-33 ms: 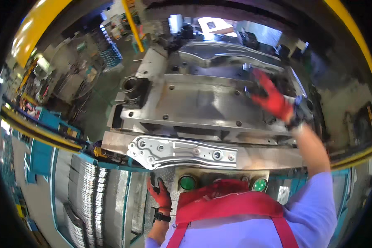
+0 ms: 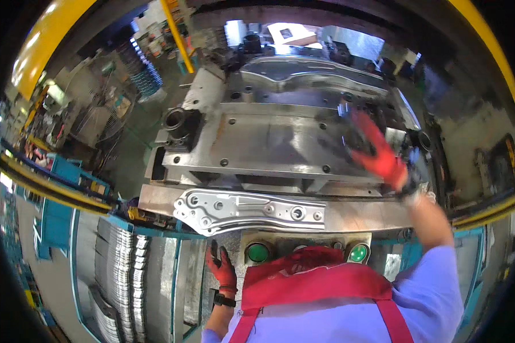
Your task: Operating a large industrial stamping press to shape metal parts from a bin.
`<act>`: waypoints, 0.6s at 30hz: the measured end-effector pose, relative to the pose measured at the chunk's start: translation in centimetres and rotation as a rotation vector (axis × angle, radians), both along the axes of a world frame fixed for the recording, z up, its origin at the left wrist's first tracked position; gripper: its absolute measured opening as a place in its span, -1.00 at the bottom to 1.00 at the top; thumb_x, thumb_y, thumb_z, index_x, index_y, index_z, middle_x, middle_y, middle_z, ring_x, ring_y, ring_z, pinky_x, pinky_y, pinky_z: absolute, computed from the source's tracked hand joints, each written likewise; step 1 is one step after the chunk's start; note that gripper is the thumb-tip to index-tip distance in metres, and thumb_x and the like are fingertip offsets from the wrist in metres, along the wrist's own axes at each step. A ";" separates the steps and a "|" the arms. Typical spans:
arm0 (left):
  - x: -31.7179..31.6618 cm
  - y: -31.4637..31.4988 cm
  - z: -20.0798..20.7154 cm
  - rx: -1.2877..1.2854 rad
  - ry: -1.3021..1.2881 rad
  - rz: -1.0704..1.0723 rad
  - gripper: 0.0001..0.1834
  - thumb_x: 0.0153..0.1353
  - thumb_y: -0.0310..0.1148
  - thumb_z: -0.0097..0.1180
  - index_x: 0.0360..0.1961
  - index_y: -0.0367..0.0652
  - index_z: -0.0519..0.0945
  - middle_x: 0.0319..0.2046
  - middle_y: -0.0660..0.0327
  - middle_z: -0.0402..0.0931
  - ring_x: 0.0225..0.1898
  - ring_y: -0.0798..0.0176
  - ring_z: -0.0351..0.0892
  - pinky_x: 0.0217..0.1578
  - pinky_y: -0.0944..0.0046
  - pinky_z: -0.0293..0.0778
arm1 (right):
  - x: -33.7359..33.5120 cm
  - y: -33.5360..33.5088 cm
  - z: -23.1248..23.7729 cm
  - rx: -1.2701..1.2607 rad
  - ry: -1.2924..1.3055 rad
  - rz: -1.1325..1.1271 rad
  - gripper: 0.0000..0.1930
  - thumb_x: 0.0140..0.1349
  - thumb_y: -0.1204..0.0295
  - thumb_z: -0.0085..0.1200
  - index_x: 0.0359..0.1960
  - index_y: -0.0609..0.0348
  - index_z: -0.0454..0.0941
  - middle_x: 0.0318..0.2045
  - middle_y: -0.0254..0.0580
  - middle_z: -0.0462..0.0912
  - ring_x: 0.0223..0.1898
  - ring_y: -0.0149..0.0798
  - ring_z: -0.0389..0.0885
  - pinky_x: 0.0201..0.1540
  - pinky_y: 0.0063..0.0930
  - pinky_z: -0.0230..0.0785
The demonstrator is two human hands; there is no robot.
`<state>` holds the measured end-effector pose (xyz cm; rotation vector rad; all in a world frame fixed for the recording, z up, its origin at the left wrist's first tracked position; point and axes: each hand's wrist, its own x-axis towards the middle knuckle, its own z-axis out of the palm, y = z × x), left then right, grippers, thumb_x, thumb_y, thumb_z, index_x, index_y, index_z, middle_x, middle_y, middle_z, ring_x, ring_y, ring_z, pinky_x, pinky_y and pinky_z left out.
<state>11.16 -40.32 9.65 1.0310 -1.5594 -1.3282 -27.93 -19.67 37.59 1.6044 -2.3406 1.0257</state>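
My right hand (image 2: 380,157), in a red glove with dark fingertips, is stretched over the right side of a steel press die (image 2: 269,137). It is smeared by motion, but thumb and fingers look spread, and I see nothing held. My left hand (image 2: 222,271), gloved alike, is low beside the control box, fingers apart and nothing in it. Just above it, a silvery stamped metal panel (image 2: 252,211) with several holes lies along the front ledge (image 2: 372,214), touched by neither hand. Another formed metal panel (image 2: 309,70) sits at the back of the die.
Two green push buttons (image 2: 257,252) are on the control box in front of me. At the lower left, a teal rack (image 2: 75,268) holds a row of stacked metal parts (image 2: 123,274). A round post (image 2: 176,120) rises at the die's left. Yellow posts (image 2: 177,34) stand around the press.
The view has shifted slightly, so the die and panel appear a little farther left. My right hand stays over the die's right side, a little lower. My left hand is almost unchanged.
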 end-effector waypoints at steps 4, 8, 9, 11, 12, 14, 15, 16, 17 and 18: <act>0.7 0.3 -9.8 0.550 0.047 -0.323 -0.47 0.20 -0.43 0.05 0.18 -0.27 0.23 0.05 0.09 0.35 0.06 0.24 0.34 0.03 0.28 0.30 | 10.3 12.6 -8.8 -0.243 -0.519 -0.300 -0.47 0.05 0.56 0.06 0.13 0.31 0.29 0.16 -0.03 0.33 0.19 -0.17 0.29 0.26 -0.33 -0.01; 0.5 0.3 -17.5 -0.034 -0.297 -0.439 -0.23 -0.03 -0.32 0.26 0.20 -0.27 0.19 -0.04 0.07 0.38 -0.02 0.15 0.41 -0.03 0.23 0.36 | 14.6 22.9 -25.7 -0.370 -0.757 -0.944 -0.36 0.14 0.35 0.08 0.23 0.30 0.13 0.03 0.00 0.43 0.04 -0.18 0.40 0.11 -0.42 0.21; -0.6 -0.2 -17.4 0.151 -0.288 -0.517 -0.19 -0.11 -0.33 0.26 0.20 -0.28 0.19 -0.01 0.00 0.36 -0.03 0.04 0.42 -0.03 0.19 0.37 | 15.3 24.5 -29.9 -0.255 -0.826 -1.037 -0.27 0.07 0.33 0.15 0.24 0.31 0.07 0.06 0.03 0.39 0.06 -0.15 0.37 0.13 -0.39 0.20; -1.3 -0.7 -15.6 0.156 -0.299 -0.603 -0.21 -0.14 -0.32 0.26 0.16 -0.31 0.24 -0.03 -0.06 0.38 -0.03 -0.02 0.42 -0.03 0.15 0.37 | 16.9 24.3 -33.8 0.001 -0.976 -1.186 -0.08 -0.06 0.29 0.28 0.27 0.33 -0.04 0.10 0.08 0.31 0.11 -0.10 0.30 0.16 -0.33 0.18; -1.6 -0.9 -14.5 0.163 -0.304 -0.644 -0.22 -0.16 -0.31 0.26 0.13 -0.33 0.26 -0.04 -0.09 0.39 -0.04 -0.06 0.42 -0.03 0.13 0.37 | 17.3 24.5 -37.2 0.049 -0.886 -1.178 -0.02 -0.12 0.28 0.32 0.27 0.35 -0.07 0.12 0.10 0.27 0.13 -0.07 0.27 0.17 -0.31 0.17; -1.9 -0.4 -14.2 -0.100 -0.565 -0.472 -0.27 -0.19 -0.28 0.26 0.07 -0.33 0.31 -0.07 -0.11 0.41 -0.06 -0.10 0.43 -0.06 0.09 0.37 | 17.2 23.3 -37.7 0.100 -0.805 -1.168 0.05 -0.19 0.28 0.37 0.27 0.38 -0.09 0.14 0.14 0.22 0.17 -0.03 0.22 0.19 -0.28 0.14; -2.0 0.0 -14.1 -0.229 -0.691 -0.376 -0.29 -0.20 -0.27 0.26 0.03 -0.33 0.34 -0.09 -0.12 0.43 -0.07 -0.12 0.44 -0.07 0.07 0.37 | 17.1 23.4 -37.6 0.110 -0.812 -1.169 0.05 -0.21 0.29 0.37 0.27 0.40 -0.09 0.15 0.15 0.20 0.19 0.00 0.20 0.20 -0.28 0.13; -1.9 -0.2 -13.8 -0.177 -0.658 -0.400 -0.30 -0.21 -0.27 0.27 0.01 -0.33 0.35 -0.10 -0.12 0.44 -0.07 -0.12 0.44 -0.07 0.06 0.37 | 17.3 22.5 -35.4 0.122 -0.823 -1.170 0.06 -0.22 0.31 0.38 0.26 0.42 -0.09 0.16 0.17 0.18 0.20 0.02 0.18 0.21 -0.27 0.12; -1.6 -0.4 -13.5 -0.123 -0.625 -0.422 -0.31 -0.22 -0.26 0.28 -0.01 -0.32 0.36 -0.12 -0.12 0.45 -0.07 -0.12 0.44 -0.08 0.05 0.37 | 17.4 21.5 -32.9 0.179 -0.864 -1.171 0.04 -0.21 0.31 0.36 0.26 0.40 -0.08 0.17 0.20 0.17 0.22 0.06 0.15 0.24 -0.27 0.07; -1.8 -0.1 -12.5 -0.067 -0.587 -0.452 -0.32 -0.23 -0.26 0.29 -0.02 -0.32 0.37 -0.13 -0.12 0.46 -0.07 -0.11 0.44 -0.09 0.04 0.37 | 17.6 21.6 -33.1 0.181 -0.859 -1.184 0.05 -0.21 0.31 0.35 0.28 0.36 -0.10 0.18 0.19 0.16 0.24 0.07 0.13 0.25 -0.25 0.06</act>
